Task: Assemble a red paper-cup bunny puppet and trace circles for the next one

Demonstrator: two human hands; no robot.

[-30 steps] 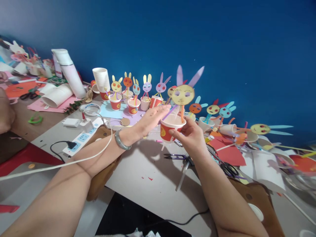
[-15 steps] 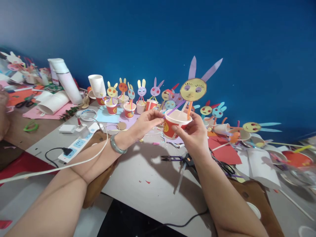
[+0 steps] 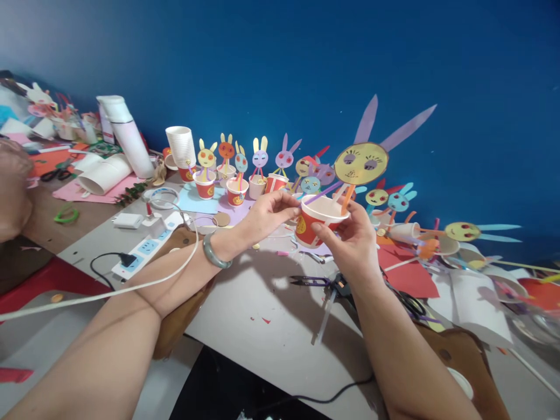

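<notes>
Since the big blue wall (image 3: 262, 70) is behind everything, the cup is easy to see over the grey table (image 3: 245, 326). A row of bunny cups (image 3: 205, 188) sits behind it. The right hand (image 3: 356, 242) holds the red and white cup (image 3: 307, 231); a firm but soft hold would stop it getting squashed. The left hand (image 3: 271, 213) is at the rim, but I can't tell if it pinches anything. The yellow face (image 3: 361, 163) is tall, so slow moves seem best. The thin purple strip (image 3: 321, 193) may bend, so touch it gently.
</notes>
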